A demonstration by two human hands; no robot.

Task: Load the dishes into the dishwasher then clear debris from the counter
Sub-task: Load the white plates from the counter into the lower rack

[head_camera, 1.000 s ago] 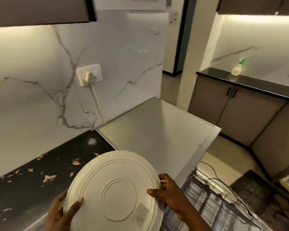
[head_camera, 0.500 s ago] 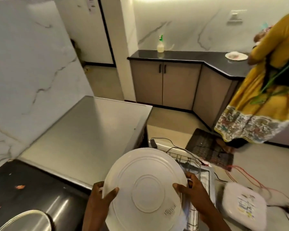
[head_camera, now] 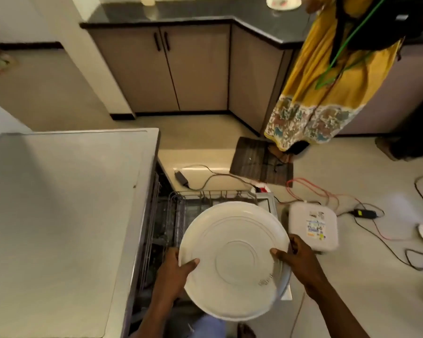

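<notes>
The pale, smooth floor [head_camera: 352, 301] fills the right half of the head view. To the left lies the dishwasher [head_camera: 59, 215], its top a flat, matt grey slab with rounded corners. Beyond it stand beige cabinets [head_camera: 198, 69] with flat doors and slim dark bar handles, under a glossy black table [head_camera: 205, 13] that bends at a corner. A person in a long yellow dress [head_camera: 327, 81] with a patterned hem stands at that table.

The plate [head_camera: 235, 259] is white, round and wide. Its underside faces the camera and shows raised concentric rings, a circular foot and a small printed mark near the lower right rim. It hangs tilted above the pulled-out wire rack [head_camera: 205, 196] beside the dishwasher's open front. The left grip [head_camera: 174, 272] holds its left rim, thumb across the underside. The right grip [head_camera: 300, 262] holds the right rim the same way, fingers behind.

A white, rounded square box [head_camera: 313, 230] with stickers on its lid sits on the floor just right of the rack. A dark ribbed mat [head_camera: 254, 159] lies at the person's feet. An orange cable [head_camera: 315, 189], black cables and a black adapter [head_camera: 181, 176] trail over the floor around them.

The rack is thin grey wire with upright prongs. The plate hides most of it, so what it contains cannot be told.
</notes>
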